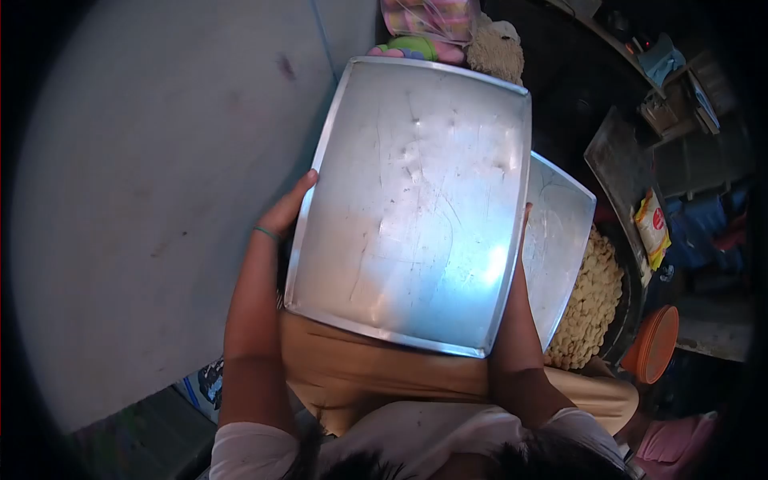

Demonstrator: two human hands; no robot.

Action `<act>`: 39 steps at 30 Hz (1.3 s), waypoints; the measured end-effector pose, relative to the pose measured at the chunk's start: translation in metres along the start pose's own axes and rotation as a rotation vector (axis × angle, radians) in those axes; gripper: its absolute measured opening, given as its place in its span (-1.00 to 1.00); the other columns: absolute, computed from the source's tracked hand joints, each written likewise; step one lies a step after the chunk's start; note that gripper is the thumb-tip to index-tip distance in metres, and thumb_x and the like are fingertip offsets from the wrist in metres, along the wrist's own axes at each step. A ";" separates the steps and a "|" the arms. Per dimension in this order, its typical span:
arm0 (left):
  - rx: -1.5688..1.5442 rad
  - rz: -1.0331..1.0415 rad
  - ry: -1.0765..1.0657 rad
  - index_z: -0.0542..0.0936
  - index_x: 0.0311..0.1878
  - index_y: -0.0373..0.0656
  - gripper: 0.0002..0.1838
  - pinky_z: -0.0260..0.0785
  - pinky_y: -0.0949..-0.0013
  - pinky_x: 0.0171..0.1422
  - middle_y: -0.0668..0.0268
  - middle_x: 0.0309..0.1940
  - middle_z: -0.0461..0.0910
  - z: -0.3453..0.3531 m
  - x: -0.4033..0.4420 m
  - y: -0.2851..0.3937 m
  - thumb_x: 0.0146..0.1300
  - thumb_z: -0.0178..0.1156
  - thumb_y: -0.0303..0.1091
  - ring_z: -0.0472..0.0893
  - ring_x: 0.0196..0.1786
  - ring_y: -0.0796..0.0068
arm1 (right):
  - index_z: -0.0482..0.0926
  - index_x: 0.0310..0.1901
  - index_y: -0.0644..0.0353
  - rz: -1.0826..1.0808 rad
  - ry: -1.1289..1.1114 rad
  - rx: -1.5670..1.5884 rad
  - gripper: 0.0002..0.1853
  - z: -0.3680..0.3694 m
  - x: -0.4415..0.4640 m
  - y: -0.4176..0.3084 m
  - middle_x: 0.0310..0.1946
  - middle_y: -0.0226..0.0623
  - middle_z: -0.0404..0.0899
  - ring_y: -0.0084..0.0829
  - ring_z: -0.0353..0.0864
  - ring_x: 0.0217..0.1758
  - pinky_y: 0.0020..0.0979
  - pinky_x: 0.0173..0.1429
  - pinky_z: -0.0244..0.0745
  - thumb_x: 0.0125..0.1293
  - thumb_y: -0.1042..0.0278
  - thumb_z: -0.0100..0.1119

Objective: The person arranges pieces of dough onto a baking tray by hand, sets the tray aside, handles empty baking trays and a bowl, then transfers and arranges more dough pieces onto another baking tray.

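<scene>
A large rectangular metal tray [408, 200] with raised rims and a scratched, dented surface is held up in front of my body, above my lap. My left hand [290, 206] grips its left rim, the thumb along the edge and the other fingers hidden underneath. On the opposite side my right hand [526, 228] holds the right rim; most of that hand is out of sight behind the tray. Partly covered by this tray, a second metal tray [554, 232] lies to the right, beside a heap of small pale dough-like pieces [590, 308].
A pale wall [160, 200] rises close on my left. To the right are a dark round container edge [632, 308], an orange bucket [652, 344] and a yellow-and-white packet [653, 230]. Beyond the tray sit a plush toy [494, 50] and a pink checked bundle [432, 18].
</scene>
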State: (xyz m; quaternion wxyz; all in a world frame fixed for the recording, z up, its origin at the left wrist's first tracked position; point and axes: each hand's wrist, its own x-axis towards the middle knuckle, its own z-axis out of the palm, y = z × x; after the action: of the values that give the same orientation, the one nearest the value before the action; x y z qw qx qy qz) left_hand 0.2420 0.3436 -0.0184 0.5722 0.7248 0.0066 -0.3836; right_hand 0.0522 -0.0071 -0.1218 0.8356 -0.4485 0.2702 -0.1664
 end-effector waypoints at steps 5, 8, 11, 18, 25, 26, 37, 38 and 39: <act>0.093 0.094 -0.076 0.25 0.41 -0.37 -0.02 0.04 0.29 0.50 -0.04 0.39 0.27 -0.004 -0.002 0.000 0.31 -0.16 0.44 0.24 0.44 0.21 | 0.16 0.44 0.20 0.017 -0.049 0.254 0.15 0.005 -0.010 -0.013 0.29 0.05 0.36 -0.04 0.42 0.31 -0.11 0.20 0.54 0.09 -0.71 -0.23; 0.002 0.062 -0.010 0.23 0.42 -0.38 0.03 0.04 0.29 0.50 -0.04 0.40 0.26 -0.002 -0.002 -0.003 0.30 -0.24 0.49 0.23 0.45 0.20 | 0.17 0.43 0.21 0.051 -0.054 0.197 0.14 0.018 -0.018 -0.038 0.26 0.06 0.39 -0.03 0.43 0.30 -0.12 0.18 0.55 0.09 -0.70 -0.15; 0.098 0.139 0.011 0.22 0.42 -0.38 0.05 0.07 0.30 0.49 -0.07 0.40 0.23 -0.008 0.017 -0.011 0.30 -0.32 0.51 0.21 0.46 0.20 | 0.23 0.40 0.22 0.064 -0.025 0.010 0.14 0.041 -0.029 -0.053 0.20 0.08 0.44 -0.04 0.50 0.23 -0.14 0.14 0.58 -0.03 -0.58 0.15; 0.511 0.241 0.139 0.26 0.39 -0.40 0.02 0.19 0.30 0.42 -0.10 0.32 0.36 -0.015 0.058 0.031 0.33 -0.30 0.48 0.37 0.36 0.17 | 0.30 0.36 0.19 0.163 0.019 0.069 0.11 0.038 -0.021 -0.050 0.18 0.06 0.47 -0.02 0.52 0.16 -0.12 0.11 0.57 -0.15 -0.45 0.31; -0.234 0.267 -0.124 0.28 0.40 -0.33 0.02 0.15 0.31 0.45 -0.07 0.34 0.33 -0.001 0.048 0.032 0.28 -0.22 0.51 0.31 0.41 0.20 | 0.25 0.38 0.17 0.091 -0.048 0.040 0.13 0.032 -0.016 -0.043 0.14 0.05 0.48 -0.07 0.55 0.13 -0.12 0.08 0.59 -0.11 -0.54 0.22; -0.181 0.255 -0.066 0.27 0.41 -0.33 0.03 0.13 0.32 0.46 -0.08 0.36 0.30 0.006 0.039 0.038 0.28 -0.22 0.51 0.27 0.43 0.21 | 0.25 0.38 0.17 0.089 -0.058 0.058 0.14 0.030 -0.015 -0.038 0.14 0.05 0.48 -0.07 0.54 0.14 -0.11 0.07 0.59 -0.13 -0.55 0.22; -0.014 0.356 0.054 0.16 0.46 -0.32 0.07 0.15 0.26 0.46 -0.10 0.40 0.22 -0.003 0.071 0.015 0.22 -0.11 0.51 0.21 0.46 0.11 | 0.24 0.38 0.17 0.068 -0.078 0.094 0.13 0.032 -0.014 -0.035 0.18 -0.01 0.45 -0.09 0.54 0.13 -0.15 0.10 0.57 -0.11 -0.53 0.20; -0.108 0.333 0.016 0.18 0.45 -0.32 0.07 0.17 0.25 0.45 -0.10 0.39 0.23 -0.004 0.069 0.014 0.21 -0.07 0.50 0.23 0.45 0.10 | 0.24 0.39 0.17 0.076 -0.082 0.097 0.13 0.029 -0.012 -0.035 0.19 -0.01 0.45 -0.09 0.53 0.14 -0.14 0.11 0.57 -0.11 -0.53 0.20; -0.357 0.252 -0.079 0.21 0.43 -0.33 0.06 0.20 0.24 0.43 -0.10 0.38 0.25 -0.001 0.051 0.025 0.20 -0.02 0.49 0.26 0.43 0.11 | 0.25 0.38 0.16 0.081 -0.046 0.106 0.14 0.030 -0.015 -0.035 0.19 -0.01 0.44 -0.09 0.50 0.16 -0.13 0.13 0.54 -0.15 -0.52 0.24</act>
State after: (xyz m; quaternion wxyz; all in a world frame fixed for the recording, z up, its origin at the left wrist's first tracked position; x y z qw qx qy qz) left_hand 0.2898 0.3140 -0.0268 0.7346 0.5917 -0.0386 -0.3300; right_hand 0.0570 0.0010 -0.0742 0.8702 -0.3959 0.2598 -0.1363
